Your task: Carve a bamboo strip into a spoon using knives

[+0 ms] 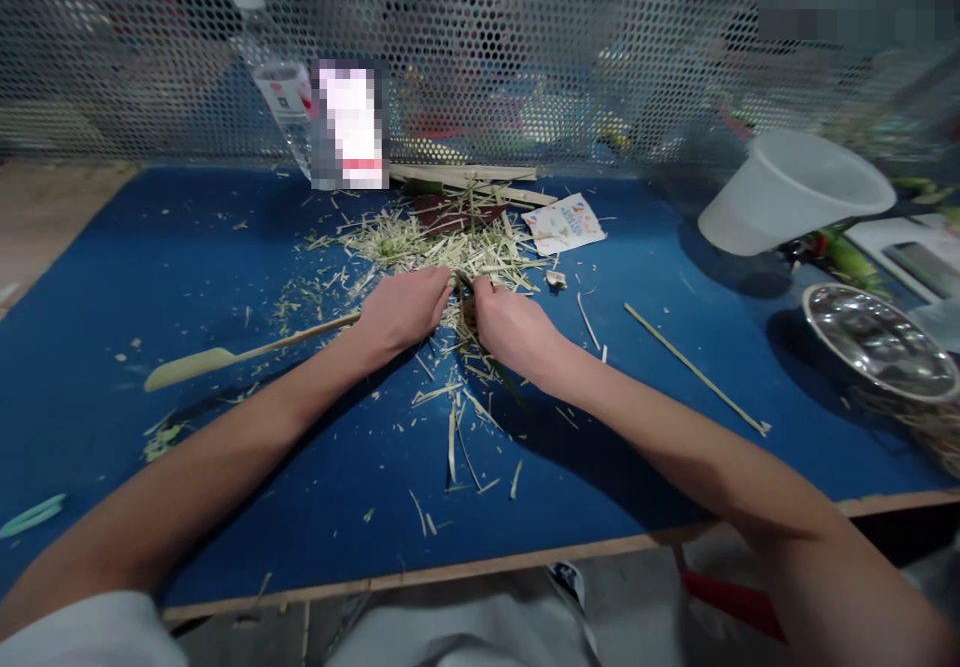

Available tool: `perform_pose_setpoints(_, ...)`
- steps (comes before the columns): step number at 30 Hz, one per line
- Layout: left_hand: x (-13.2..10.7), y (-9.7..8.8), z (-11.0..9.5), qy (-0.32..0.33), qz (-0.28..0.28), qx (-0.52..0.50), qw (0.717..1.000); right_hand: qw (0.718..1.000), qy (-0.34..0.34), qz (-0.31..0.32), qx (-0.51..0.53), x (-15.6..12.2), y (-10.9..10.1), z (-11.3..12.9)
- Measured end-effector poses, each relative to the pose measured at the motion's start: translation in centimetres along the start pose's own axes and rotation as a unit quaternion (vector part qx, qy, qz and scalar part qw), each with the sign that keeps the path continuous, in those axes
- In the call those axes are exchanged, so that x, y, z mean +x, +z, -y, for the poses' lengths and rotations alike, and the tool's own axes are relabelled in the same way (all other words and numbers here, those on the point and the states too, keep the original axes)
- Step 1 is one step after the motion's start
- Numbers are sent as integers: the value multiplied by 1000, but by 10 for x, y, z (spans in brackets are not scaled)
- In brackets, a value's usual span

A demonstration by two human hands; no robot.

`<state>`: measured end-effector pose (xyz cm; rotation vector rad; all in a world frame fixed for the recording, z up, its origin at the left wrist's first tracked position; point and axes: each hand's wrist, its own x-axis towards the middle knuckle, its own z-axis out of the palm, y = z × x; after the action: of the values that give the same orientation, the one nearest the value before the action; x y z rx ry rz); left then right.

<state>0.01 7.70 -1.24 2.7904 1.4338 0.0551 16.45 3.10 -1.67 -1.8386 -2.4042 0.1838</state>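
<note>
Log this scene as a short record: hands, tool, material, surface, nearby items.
left hand: over the handle of a pale paddle
right hand: fingertips among the shreds, close to the left hand
material: pale plant shreds scattered around both hands
surface: blue mat
nearby: steel bowl, tilted plastic cup, loose stick, paper card
behind: water bottle, perforated metal screen

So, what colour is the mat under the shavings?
The mat is deep blue; the head view shows it best.
</note>
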Motion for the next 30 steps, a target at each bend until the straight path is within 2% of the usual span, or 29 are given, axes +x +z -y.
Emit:
perform_pose_setpoints(9,-3,2,-1,7,-3,2,1000,997,-9,26,70,8,-3,-12)
perform_pose_setpoints(15,-2,2,-4,-9,6,-1,1000,975,7,26,223,-12,-11,-23)
perform_pose_setpoints(21,-1,6,0,-5,-9,1,1000,952,-14,52,301,-27,-13,-31)
perform_pose_setpoints(26,2,9,4,-2,-20,-36,999,946,-2,-31,324,-27,-18,-34)
perform_pose_setpoints(30,6,6,6,-1,-14,-62,998,948,12,-48,315,-25,-13,-32)
